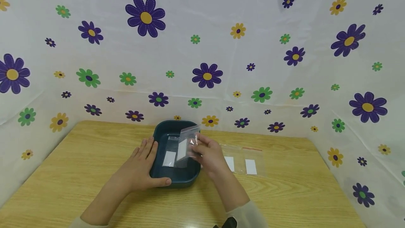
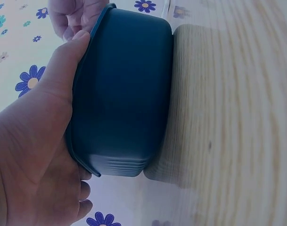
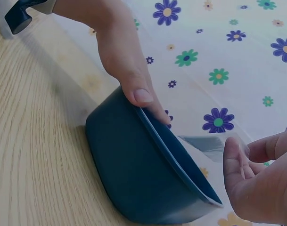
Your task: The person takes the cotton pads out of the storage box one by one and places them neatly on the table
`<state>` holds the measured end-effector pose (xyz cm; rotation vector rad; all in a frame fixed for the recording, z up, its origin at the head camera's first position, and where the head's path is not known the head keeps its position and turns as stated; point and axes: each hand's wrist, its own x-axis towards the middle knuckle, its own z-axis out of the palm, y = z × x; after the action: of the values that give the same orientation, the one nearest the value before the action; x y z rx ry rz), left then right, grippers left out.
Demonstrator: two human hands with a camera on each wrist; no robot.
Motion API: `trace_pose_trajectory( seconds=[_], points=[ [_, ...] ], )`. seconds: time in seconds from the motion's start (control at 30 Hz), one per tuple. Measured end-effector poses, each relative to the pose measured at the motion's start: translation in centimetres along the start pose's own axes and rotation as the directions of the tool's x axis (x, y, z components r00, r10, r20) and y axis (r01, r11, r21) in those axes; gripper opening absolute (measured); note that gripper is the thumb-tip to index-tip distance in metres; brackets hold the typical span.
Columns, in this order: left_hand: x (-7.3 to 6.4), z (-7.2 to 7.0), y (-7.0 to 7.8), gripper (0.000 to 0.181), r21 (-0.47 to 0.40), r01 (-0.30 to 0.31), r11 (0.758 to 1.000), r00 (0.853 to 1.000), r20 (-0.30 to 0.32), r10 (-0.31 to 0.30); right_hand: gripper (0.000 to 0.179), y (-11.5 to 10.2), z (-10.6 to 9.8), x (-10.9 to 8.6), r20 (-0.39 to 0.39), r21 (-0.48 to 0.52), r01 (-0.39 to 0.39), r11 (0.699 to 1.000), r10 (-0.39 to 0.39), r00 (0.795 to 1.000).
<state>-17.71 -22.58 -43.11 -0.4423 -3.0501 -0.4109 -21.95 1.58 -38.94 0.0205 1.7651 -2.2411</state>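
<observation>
My left hand (image 1: 139,170) rests against the left rim of a dark teal plastic basin (image 1: 181,185), its fingers stretched along the edge and the thumb over the near rim. In the left wrist view the basin's outer wall (image 2: 124,89) stands upright on the table. Over the basin's right side, my right hand (image 1: 210,156) pinches a clear zip bag (image 1: 182,149) with a white card in it. The right wrist view shows this bag (image 3: 209,147) between thumb and fingers, above the rim. Another clear bag with a white card (image 1: 169,158) lies inside the basin.
Right of the basin, two clear zip bags with white cards lie on the wooden table (image 1: 294,182): one bag (image 1: 229,163) partly behind my right hand, the other (image 1: 251,166) with a red strip along its top. A flower-patterned white cloth (image 1: 177,52) surrounds the table's back and sides.
</observation>
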Motion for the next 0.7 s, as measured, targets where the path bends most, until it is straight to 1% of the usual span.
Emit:
trace_pose_trajectory(
  seconds=[0.27,0.37,0.7],
  points=[
    [0.0,-0.1,0.0,0.134,-0.001,0.001,1.000,1.000,0.001,-0.001,0.055,-0.2,-1.8,-0.7,-0.006,0.001,0.017,1.000,-0.017,1.000],
    [0.0,-0.2,0.0,0.135,-0.007,0.006,1.000,1.000,0.006,-0.006,0.054,-0.4,-2.6,-0.9,-0.009,0.000,0.023,1.000,-0.023,1.000],
    [-0.1,-0.2,0.1,0.136,-0.029,-0.005,1.000,1.000,0.005,0.006,0.054,-0.7,-5.4,-1.5,-0.031,0.019,0.039,0.999,-0.038,0.999]
  ],
)
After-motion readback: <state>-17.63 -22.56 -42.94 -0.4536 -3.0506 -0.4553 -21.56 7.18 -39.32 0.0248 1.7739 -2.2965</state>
